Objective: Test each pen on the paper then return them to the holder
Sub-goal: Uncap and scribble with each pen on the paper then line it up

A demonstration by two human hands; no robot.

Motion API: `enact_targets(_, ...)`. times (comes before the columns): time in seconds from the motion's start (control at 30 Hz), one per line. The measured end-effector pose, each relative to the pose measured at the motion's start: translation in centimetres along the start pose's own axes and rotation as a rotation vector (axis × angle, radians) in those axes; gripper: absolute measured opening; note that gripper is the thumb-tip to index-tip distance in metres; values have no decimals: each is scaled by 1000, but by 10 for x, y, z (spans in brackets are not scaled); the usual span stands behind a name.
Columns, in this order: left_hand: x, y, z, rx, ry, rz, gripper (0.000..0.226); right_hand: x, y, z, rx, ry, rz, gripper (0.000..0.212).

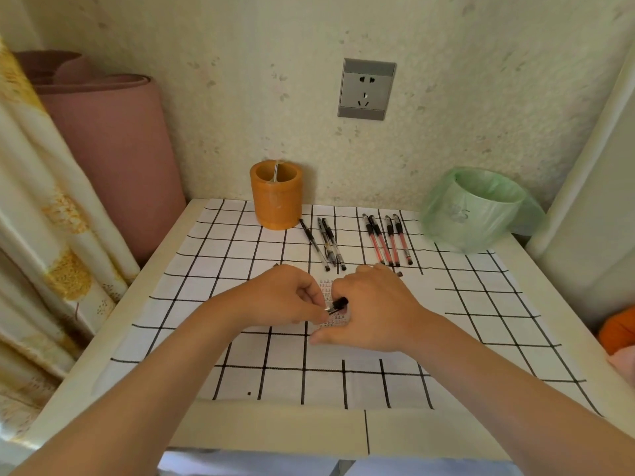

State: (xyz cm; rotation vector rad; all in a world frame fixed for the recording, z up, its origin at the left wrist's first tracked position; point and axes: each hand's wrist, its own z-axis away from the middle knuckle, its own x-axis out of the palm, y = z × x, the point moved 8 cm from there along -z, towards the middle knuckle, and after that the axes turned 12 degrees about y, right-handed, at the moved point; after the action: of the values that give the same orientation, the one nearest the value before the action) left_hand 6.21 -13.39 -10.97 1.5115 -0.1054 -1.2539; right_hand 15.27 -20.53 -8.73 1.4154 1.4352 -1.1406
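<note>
Table point(275, 431) with grid sheet point(464, 321), orange holder point(276, 201), pens point(328, 243), bagged bin point(477, 211)

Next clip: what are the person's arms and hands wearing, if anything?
Nothing visible. The left hand and right hand are bare, without gloves; both forearms are bare to the frame's edge, with no sleeves, watch or bracelet. No rings show.

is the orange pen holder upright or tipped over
Upright: the orange holder stands on its base, with its open mouth facing up.
</note>
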Motion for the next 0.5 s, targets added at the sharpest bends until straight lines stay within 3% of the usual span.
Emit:
enact_targets(0.13, 4, 1, 4, -31, -69, 39, 13, -3, -8, -5, -51, 136, 34, 76)
enact_targets(0.3, 7, -3, 9, -93, -129, 44, 27, -11, -10, -3, -26, 255, -9, 65)
enact_targets(0.5, -3, -4, 7, -71, -66, 14, 22, 2, -6, -4, -6, 125, -95, 52)
